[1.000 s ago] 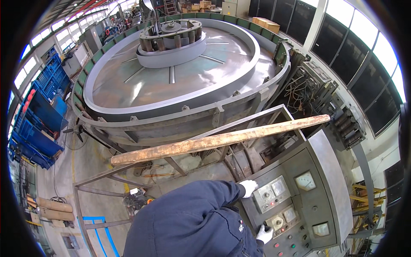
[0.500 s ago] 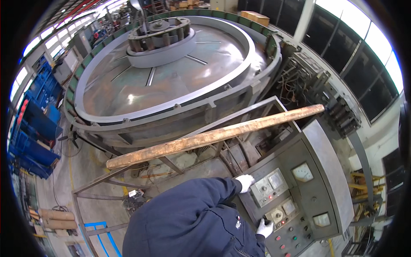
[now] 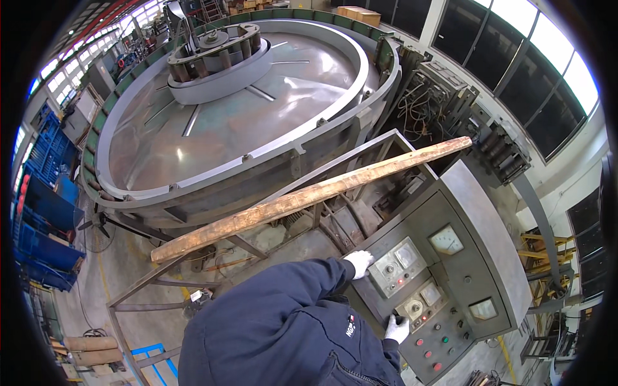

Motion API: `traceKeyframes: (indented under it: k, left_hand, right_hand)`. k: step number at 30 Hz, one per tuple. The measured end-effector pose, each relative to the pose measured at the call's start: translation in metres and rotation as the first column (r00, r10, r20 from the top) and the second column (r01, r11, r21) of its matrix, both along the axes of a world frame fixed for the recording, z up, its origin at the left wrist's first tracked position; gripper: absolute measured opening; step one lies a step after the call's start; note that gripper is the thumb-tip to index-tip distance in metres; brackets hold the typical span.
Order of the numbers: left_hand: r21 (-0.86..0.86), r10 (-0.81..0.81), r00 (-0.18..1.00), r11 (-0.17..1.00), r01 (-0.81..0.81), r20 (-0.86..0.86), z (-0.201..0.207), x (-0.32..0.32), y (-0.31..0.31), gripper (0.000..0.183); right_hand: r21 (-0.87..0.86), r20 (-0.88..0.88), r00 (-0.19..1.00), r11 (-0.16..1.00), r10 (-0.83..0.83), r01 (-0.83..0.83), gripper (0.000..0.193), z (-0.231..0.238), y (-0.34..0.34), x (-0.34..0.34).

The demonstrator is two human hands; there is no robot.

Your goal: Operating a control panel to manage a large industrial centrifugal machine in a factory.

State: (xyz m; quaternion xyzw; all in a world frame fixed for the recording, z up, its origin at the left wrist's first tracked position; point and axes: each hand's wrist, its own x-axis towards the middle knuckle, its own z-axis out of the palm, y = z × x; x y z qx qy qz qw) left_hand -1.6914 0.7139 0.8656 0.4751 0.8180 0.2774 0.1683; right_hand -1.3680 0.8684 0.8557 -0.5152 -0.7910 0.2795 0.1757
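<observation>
White gloves cover both hands, and dark blue sleeves come up from below. My left hand lies on the left edge of the grey control console, fingers stretched toward the upper dial plate. That plate has a knob, a small meter and a lit red lamp. Lower down, my right hand is closed at a black knob-like part beside the lower dial plate; the glove partly hides it. Red and green push buttons sit just right of this hand.
Ahead stands a huge round metal machine table with a raised hub. A long wooden pole lies across the metal railing before me. Cables hang at the right, blue racks stand left.
The view has shifted slightly, so the round table, pole and console sit a little higher and further left. Both hands keep their places on the console.
</observation>
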Motion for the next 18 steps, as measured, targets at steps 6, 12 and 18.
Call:
traceKeyframes:
  k: [6,12,18]
  left_hand:
    - [-0.005,-0.001,1.000,1.000,0.001,0.001,0.001,0.001,0.001,0.049]
    - [-0.020,0.011,1.000,1.000,-0.011,-0.004,0.004,0.001,-0.002,0.048]
    - [-0.008,-0.007,1.000,1.000,0.007,0.004,0.008,-0.004,-0.001,0.047]
  right_hand:
    - [-0.002,0.013,1.000,1.000,0.000,0.000,0.025,0.000,0.001,0.001]
    - [0.009,0.002,1.000,1.000,0.013,-0.013,0.027,-0.006,0.002,0.003]
    - [0.027,0.050,0.999,1.000,0.005,-0.007,0.031,0.006,-0.004,-0.001]
